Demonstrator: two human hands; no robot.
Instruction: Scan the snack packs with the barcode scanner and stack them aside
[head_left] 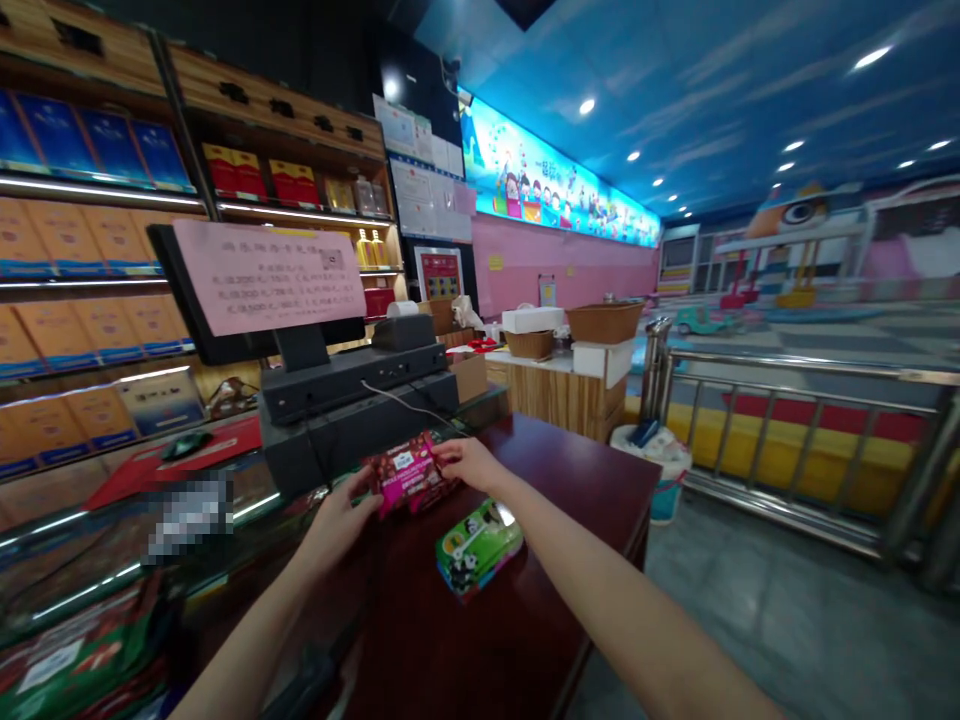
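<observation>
A dark red and pink snack packet (409,474) is held between my two hands, over the far left part of the dark red wooden table (420,640). My left hand (345,515) grips its left edge. At its upper right corner, my right hand (471,465) has its fingers closed on the packet. Just below my right hand, a green packet with panda pictures (478,545) lies on the table, touched by neither hand.
A dark monitor with a pink paper sign (270,278) stands beyond the counter at the left. Green and brown packets (82,650) lie at the lower left. A metal railing (795,370) and a bin (660,465) stand at the right.
</observation>
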